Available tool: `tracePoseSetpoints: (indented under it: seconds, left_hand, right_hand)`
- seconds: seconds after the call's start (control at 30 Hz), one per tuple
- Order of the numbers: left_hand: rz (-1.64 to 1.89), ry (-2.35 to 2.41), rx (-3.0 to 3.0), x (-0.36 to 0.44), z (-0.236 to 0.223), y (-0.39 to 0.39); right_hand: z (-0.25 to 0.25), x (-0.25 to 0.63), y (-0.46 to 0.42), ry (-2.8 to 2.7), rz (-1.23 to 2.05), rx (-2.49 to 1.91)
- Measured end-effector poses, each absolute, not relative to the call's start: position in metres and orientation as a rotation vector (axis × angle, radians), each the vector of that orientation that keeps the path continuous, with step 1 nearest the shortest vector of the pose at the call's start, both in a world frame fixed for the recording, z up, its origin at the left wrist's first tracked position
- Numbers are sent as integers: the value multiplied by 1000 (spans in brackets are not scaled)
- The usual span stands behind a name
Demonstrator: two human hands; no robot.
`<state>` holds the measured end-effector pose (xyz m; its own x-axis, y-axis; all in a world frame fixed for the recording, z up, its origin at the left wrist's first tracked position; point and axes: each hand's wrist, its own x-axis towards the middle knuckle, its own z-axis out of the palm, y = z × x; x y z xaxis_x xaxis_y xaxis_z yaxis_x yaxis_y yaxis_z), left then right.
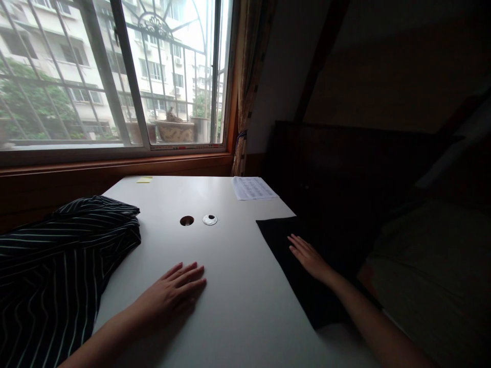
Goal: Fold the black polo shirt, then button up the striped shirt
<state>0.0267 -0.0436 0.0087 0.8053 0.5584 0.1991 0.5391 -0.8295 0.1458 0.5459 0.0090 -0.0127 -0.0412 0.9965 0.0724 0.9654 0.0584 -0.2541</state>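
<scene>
My left hand point(180, 289) rests palm down on the white table point(233, 255), its fingers stretched out and holding nothing. To its left a black garment with thin light stripes point(76, 260) lies in a heap over the table's edge. On the right, a flat piece of black cloth point(282, 258) covers part of the tabletop. My right hand point(309, 255) lies on that cloth with fingers extended, gripping nothing. The cloth's right side is lost in shadow.
Beyond my hands are a round hole point(186, 221) in the tabletop and a white ring-shaped cover point(209, 220). Printed sheets point(255, 188) and a yellow sticky note point(144, 180) lie at the far edge. A barred window point(176, 76) and tied curtain point(245, 102) stand behind.
</scene>
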Motion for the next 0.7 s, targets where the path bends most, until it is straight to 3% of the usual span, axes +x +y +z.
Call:
tracePoseSetpoints:
  seconds: [0.7]
  left_hand:
    - [359, 876, 2900, 27, 10, -43]
  right_hand:
    - [-4, 556, 4, -2225, 54, -2092]
